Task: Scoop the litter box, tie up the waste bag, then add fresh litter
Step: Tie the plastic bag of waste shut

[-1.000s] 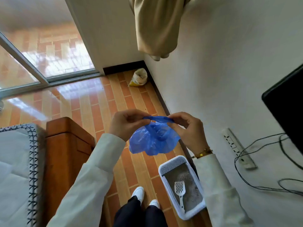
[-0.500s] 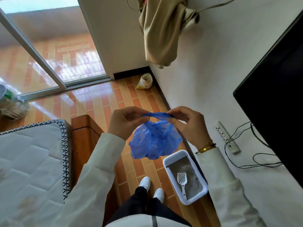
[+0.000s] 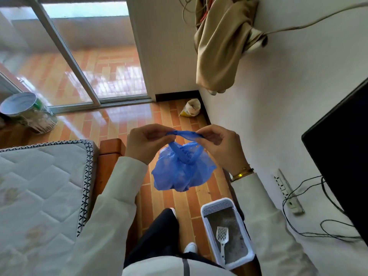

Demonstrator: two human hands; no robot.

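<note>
A blue plastic waste bag (image 3: 182,172) is held up in mid-air, over the brick-pattern floor (image 3: 119,124) and well above the litter box. Its two handles are crossed at the neck and their ends are stretched between the hands: one end is pinched by the curled fingers of the left hand (image 3: 145,142), the other by the right hand (image 3: 220,145), so both are closed tight on the plastic. Down by the wall the white litter box (image 3: 207,211) is seen, with grey litter inside and a white slotted scoop (image 3: 222,236) lying in it. A small yellowish sack (image 3: 191,108) is propped in the far corner. A mattress (image 3: 39,186) is off to the left, a paint-streaked can (image 3: 29,112) by the sliding door, and a power strip (image 3: 287,192) with cables is along the wall.
</note>
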